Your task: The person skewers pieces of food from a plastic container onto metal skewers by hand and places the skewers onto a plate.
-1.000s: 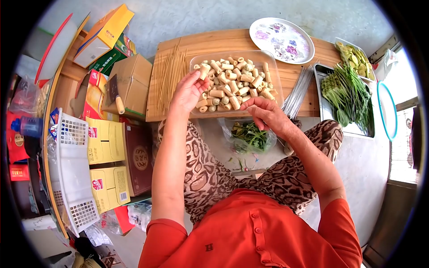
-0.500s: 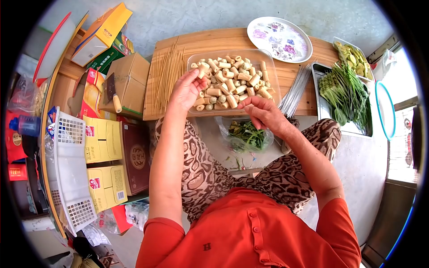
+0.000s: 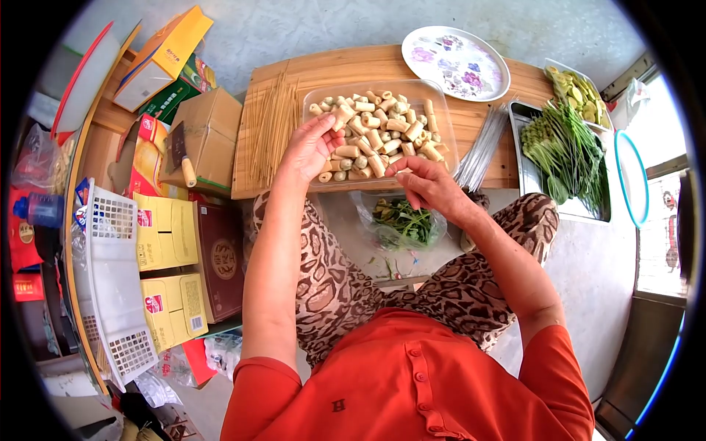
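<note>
My left hand is closed on a short beige roll, pinched between thumb and fingers at the left of a clear plastic tub. Many more cut beige rolls are heaped in the tub. Over its front right edge is my right hand, thumb and forefinger pressed together beside the rolls. Whether anything thin sits in that pinch I cannot make out. Thin bamboo skewers lie on the wooden table left of the tub, and metal skewers lie to its right.
A flowered oval tray lies at the back. On the right, a metal tray holds green vegetables, with sliced vegetables behind. A bag of greens rests below the table. Boxes and a cleaver stand left.
My left hand has shifted slightly right with the roll, which now tilts more over the heap. My right hand stays nearly in place, still pinched. The whole view has drifted slightly left.
</note>
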The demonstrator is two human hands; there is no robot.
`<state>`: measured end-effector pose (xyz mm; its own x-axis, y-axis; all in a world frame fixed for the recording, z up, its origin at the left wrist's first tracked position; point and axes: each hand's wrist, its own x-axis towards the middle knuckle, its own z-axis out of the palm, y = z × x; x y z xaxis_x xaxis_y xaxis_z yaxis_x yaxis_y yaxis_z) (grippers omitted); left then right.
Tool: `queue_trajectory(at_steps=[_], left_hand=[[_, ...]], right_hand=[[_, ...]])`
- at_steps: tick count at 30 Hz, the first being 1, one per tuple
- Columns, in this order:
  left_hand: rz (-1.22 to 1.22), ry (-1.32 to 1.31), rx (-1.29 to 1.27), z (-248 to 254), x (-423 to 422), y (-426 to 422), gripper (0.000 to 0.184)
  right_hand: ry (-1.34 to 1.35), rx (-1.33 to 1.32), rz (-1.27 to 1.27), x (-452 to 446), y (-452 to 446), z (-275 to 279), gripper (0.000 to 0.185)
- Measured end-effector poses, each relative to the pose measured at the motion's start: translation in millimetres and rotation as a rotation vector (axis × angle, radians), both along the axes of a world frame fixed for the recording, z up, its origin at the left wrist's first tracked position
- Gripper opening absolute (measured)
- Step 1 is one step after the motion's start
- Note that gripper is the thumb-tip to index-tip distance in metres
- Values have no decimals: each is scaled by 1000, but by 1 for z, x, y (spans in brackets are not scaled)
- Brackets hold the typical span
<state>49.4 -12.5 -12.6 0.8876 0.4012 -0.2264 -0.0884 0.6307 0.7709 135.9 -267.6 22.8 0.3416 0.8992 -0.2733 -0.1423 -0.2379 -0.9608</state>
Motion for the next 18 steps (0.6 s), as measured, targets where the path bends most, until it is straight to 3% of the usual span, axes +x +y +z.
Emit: queue_trajectory(at_steps=[9, 12, 14, 16, 17, 18], left_hand=[[-287, 78, 157, 10, 7, -26, 26], [-253, 82, 164, 11, 10, -30, 31], [-242, 119, 302, -1, 15, -18, 30], [-149, 480, 1234, -8, 19, -15, 23], [-153, 571, 1528, -13, 16, -15, 22], [-152, 574, 1526, -20, 15, -16, 22]], right_hand=[[21, 22, -77, 3, 9, -8, 18], [38, 48, -132, 7, 10, -11, 19], [72, 51, -170, 11, 8, -10, 20], [78, 45, -192, 12, 7, -11, 20], [73, 49, -193, 14, 6, -12, 20], [70, 53, -192, 14, 5, -12, 20]])
